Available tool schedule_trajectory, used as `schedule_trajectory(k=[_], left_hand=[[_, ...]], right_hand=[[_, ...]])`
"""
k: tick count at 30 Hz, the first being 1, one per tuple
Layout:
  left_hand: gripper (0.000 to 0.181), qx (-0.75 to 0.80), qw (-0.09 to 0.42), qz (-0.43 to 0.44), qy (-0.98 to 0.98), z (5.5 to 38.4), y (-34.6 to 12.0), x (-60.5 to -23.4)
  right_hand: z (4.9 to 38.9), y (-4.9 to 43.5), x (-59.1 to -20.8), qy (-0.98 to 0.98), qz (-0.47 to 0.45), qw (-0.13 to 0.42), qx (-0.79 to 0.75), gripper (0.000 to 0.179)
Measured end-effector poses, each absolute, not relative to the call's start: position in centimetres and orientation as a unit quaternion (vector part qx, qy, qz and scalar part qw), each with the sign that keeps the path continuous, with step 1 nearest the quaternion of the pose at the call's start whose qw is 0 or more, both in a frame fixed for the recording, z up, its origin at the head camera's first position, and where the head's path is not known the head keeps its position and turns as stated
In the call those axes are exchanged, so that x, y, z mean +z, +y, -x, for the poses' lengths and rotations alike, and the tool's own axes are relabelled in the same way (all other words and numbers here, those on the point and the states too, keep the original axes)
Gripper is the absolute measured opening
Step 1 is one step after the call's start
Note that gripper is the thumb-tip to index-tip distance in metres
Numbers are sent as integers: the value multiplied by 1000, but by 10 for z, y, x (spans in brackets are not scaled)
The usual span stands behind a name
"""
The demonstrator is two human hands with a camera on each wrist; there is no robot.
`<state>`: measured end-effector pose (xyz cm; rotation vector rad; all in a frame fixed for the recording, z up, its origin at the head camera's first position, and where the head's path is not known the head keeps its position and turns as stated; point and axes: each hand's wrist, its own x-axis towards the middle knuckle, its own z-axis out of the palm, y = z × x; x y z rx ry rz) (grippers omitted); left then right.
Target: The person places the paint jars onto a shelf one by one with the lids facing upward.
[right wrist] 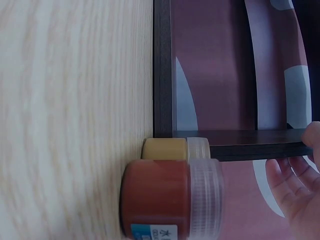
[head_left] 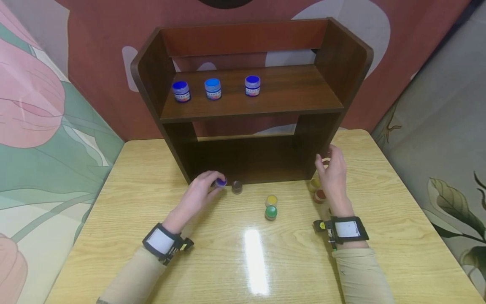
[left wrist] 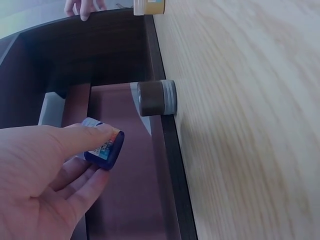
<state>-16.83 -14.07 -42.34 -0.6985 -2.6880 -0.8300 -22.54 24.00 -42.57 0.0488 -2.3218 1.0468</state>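
My left hand [head_left: 198, 193] pinches a small blue paint jar [left wrist: 106, 151] between thumb and fingers, in front of the lower opening of a dark brown wooden shelf [head_left: 247, 112]. Just right of it, by the shelf's bottom front edge, stands a dark brown paint jar [head_left: 237, 187]. My right hand [head_left: 336, 177] grips the front edge of the shelf's right side panel [right wrist: 250, 150], thumb on the inner side and fingers on the outer. Below that hand stand a red-brown paint jar [right wrist: 157, 195] and an ochre jar [right wrist: 165, 149], partly hidden by it in the head view.
Three blue-toned jars stand on the upper board: a dark blue jar [head_left: 181, 92], a lighter blue jar [head_left: 213, 89] and another dark blue jar [head_left: 252, 86]. A yellow jar [head_left: 271, 201] and a green jar [head_left: 271, 213] stand on the wooden table [head_left: 212, 261] before the shelf.
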Motion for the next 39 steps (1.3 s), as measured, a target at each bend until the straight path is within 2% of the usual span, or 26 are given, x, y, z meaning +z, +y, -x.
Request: schedule_trajectory(k=[10, 23, 39], left_hand=[[32, -326, 147, 251, -900, 169, -135, -410], [29, -338, 194, 265, -882, 168, -126, -389], [29, -349, 213, 264, -873, 162, -123, -379]], right_hand=[[226, 242, -424, -872, -20, 299, 387, 34], [226, 243, -425, -870, -22, 298, 392, 34], [224, 241, -426, -869, -28, 299, 394, 32]])
